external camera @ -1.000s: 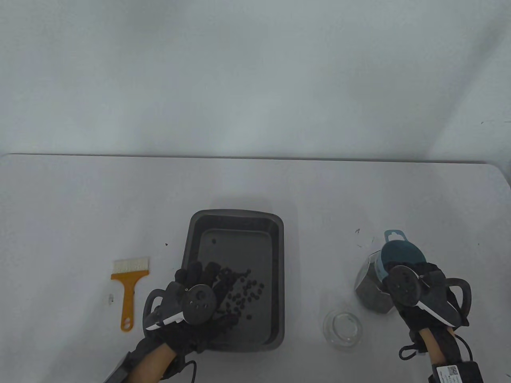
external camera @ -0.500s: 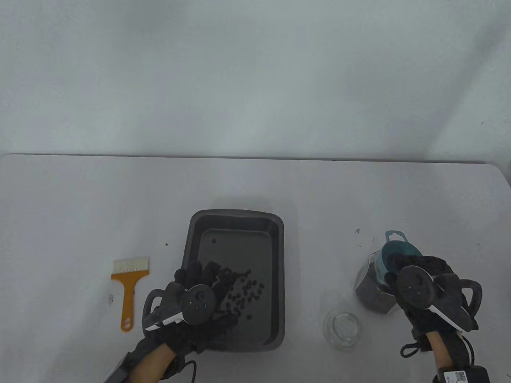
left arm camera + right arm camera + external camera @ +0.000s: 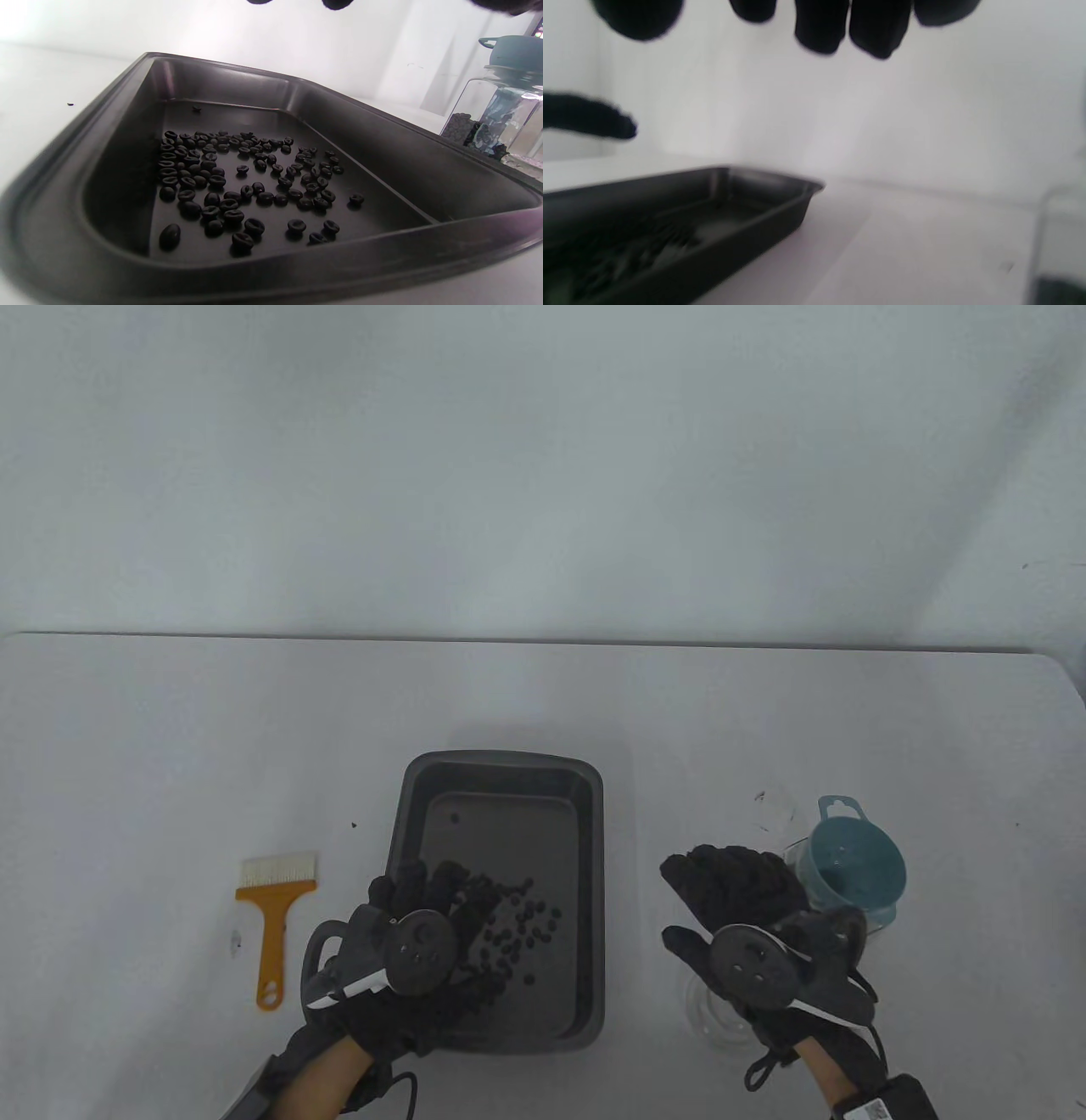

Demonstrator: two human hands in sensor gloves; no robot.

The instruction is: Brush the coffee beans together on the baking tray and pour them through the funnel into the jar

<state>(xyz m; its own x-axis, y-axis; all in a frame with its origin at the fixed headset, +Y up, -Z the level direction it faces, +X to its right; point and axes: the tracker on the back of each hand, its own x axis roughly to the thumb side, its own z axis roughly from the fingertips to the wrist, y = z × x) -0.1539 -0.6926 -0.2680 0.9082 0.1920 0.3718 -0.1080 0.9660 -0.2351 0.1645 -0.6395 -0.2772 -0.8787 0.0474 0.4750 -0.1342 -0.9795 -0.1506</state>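
The dark baking tray (image 3: 502, 764) lies at the table's middle with coffee beans (image 3: 519, 930) loosely gathered near its near left side. In the left wrist view the beans (image 3: 237, 182) sit in a loose cluster on the tray (image 3: 297, 82) floor. My left hand (image 3: 424, 889) hovers over the tray's near left corner with its fingers straight and holds nothing. My right hand (image 3: 731, 884) hangs between the tray and the jar, fingers spread and empty. The teal funnel (image 3: 853, 869) sits in the glass jar (image 3: 488, 127), which has beans in its bottom.
An orange-handled brush (image 3: 273, 918) with white bristles lies left of the tray. A clear glass lid (image 3: 708, 1005) lies on the table, partly under my right hand. One stray bean (image 3: 455, 818) lies at the tray's far end. The table's far edge runs across behind.
My right hand has left the funnel and jar and moved left toward the tray with its fingers spread. The left hand, tray and beans have stayed put.
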